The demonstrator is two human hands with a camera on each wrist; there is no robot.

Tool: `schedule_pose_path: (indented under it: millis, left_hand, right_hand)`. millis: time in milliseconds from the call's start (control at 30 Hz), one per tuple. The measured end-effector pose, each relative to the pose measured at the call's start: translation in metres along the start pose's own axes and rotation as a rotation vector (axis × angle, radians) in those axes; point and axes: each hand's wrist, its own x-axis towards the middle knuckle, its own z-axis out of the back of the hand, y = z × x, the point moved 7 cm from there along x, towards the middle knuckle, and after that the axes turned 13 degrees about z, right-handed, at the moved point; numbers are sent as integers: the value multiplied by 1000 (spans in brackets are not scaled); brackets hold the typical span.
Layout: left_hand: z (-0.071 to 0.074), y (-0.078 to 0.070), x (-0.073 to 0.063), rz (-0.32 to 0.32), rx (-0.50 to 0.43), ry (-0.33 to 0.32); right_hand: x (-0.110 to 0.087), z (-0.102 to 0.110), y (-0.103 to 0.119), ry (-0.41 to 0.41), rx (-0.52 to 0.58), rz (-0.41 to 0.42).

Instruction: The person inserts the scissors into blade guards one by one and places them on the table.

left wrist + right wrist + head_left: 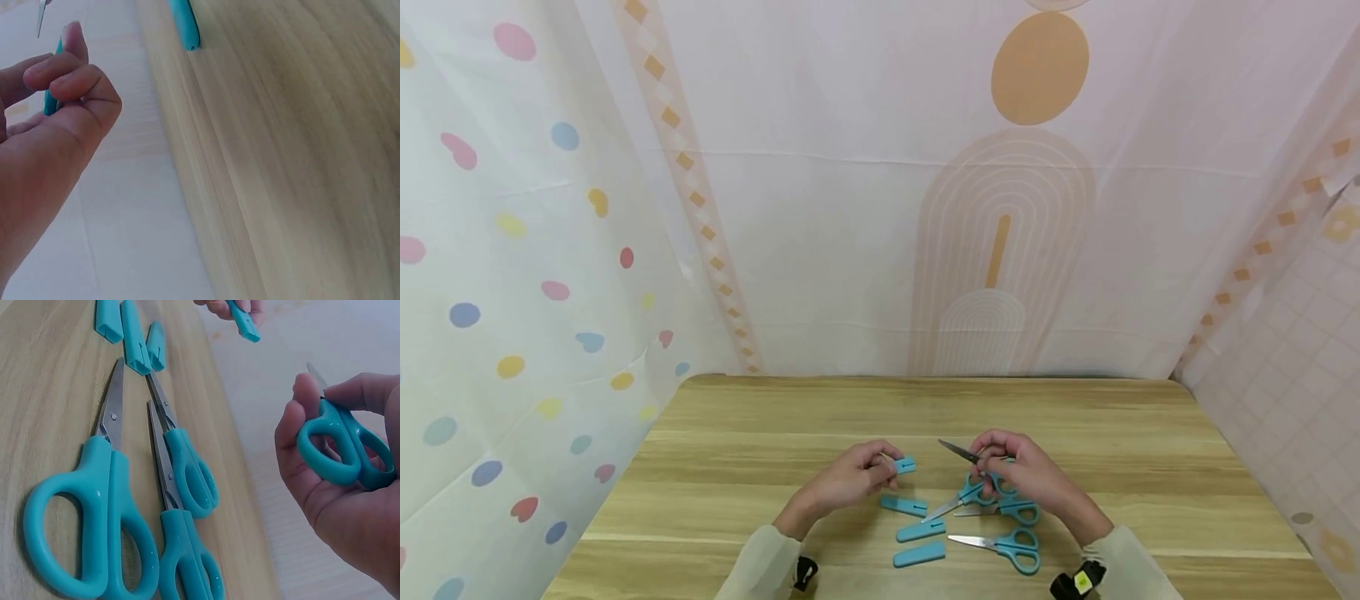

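Observation:
My left hand [850,477] pinches a turquoise scissor cover [906,465], its slotted end pointing right. Opposite it, my right hand [1033,477] holds a pair of scissors [347,450] by the turquoise handles, blades together and aimed left toward the cover. A gap separates the blade tip from the cover. Beneath the hands lie three more covers, an upper one [904,505], a middle one [921,530] and a lower one [919,554]. Three other scissors rest to their right: the lowest pair [973,541], a middle pair [178,537] and an upper pair [181,456], whose tip meets a cover.
Everything lies on a wood-grain table [737,517] near its front side. A patterned cloth [835,250] hangs behind the table's far edge, with a dotted cloth [550,333] on the left. Black straps with cameras [1078,579] sit at the wrists.

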Motion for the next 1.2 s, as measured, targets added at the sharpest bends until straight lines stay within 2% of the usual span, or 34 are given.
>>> schedule_pose_path:
  millis: [267, 667, 900, 1200]
  left_hand:
    - [5, 3, 3, 3, -56, -47]
    - [5, -1, 4, -13, -78, -50]
    - [4, -5, 3, -32, -58, -70]
    - [3, -10, 1, -40, -38, -77]
  right_hand:
    - [0, 0, 4, 8, -30, 41]
    - [-1, 11, 9, -50, -71, 93]
    - [-2, 15, 11, -99, -78, 78]
    - [-3, 16, 13, -109, -68, 66]
